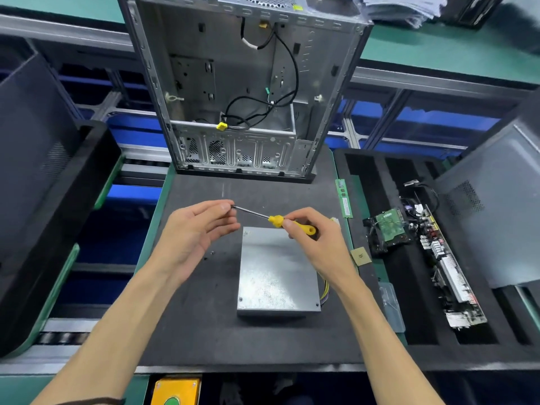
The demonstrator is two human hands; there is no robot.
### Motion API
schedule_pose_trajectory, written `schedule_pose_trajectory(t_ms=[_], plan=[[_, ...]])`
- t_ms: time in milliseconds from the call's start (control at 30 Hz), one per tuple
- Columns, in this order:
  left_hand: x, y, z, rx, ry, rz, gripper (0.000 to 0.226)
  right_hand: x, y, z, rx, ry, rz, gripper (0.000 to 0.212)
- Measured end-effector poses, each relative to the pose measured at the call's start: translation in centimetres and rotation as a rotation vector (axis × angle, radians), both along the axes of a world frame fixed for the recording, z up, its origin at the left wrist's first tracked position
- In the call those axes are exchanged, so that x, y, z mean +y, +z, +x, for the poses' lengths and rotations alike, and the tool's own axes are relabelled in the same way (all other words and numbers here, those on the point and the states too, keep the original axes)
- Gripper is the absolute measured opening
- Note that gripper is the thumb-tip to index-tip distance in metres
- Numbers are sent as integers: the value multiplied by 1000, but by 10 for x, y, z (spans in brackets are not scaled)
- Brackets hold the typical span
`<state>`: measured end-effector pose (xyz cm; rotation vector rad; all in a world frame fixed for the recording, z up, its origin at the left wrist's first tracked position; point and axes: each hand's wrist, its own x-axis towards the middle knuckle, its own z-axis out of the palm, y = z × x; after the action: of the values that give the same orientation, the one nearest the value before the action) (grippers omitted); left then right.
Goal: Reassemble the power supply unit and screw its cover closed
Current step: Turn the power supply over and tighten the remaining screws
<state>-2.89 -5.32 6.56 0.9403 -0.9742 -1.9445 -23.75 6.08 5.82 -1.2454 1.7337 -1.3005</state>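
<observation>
Two hands: raised above the mat (pixel 204 331)
Right hand (pixel 315 244): fingers wrapped round the yellow screwdriver (pixel 292 225) handle
Left hand (pixel 190 238): fingertips pinching at the screwdriver tip
PSU (pixel 277 276): lying flat on the mat, cover on, under the right hand
Case (pixel 242 83): open, behind

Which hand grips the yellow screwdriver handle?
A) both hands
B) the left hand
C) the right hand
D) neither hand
C: the right hand curls round the handle of the screwdriver, while the left hand only pinches at the tip of its shaft, above the power supply.
</observation>
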Motion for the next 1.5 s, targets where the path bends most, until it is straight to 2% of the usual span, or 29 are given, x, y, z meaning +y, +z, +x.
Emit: schedule_pose_trajectory(t_ms=[167,300,367,533,600,733,933,1033,1100,1233,1333,1433,1500], plan=[[6,-2,0,-29,44,-13,14,4,-2,4,-21,-22,-3,9],[9,-3,1,-257,15,-261,12,10,-4,-2,-16,-25,30,7],[9,-1,3,-330,-23,-325,11,14,-5,-5,-17,-24,37,6],[13,6,2,-197,-41,-130,9,16,-2,-7,-29,-51,42,7],[15,9,3,-191,-8,-119,9,15,2,-3,-187,-79,16,15],[25,12,5,-151,30,-71,11,8,12,4,-848,-184,-163,19],[72,-2,-14,-189,67,10,7,1,22,23,-1239,-206,-253,14],[90,-7,-17,-290,146,-65,7,0,18,26,-1509,-249,-298,22],[99,-9,-16,-386,168,-139,8,3,10,26,-1621,-280,-270,23],[107,-11,-8,-433,117,-193,20,13,-9,27,-1790,-287,-196,23],[115,-28,11,-514,251,-153,18,15,-11,26,-1799,-259,-198,36],[135,-51,29,-609,224,-50,16,11,0,30,-1542,-90,-199,39],[149,-60,30,-590,151,-11,18,6,10,39,-1323,78,-204,39]])
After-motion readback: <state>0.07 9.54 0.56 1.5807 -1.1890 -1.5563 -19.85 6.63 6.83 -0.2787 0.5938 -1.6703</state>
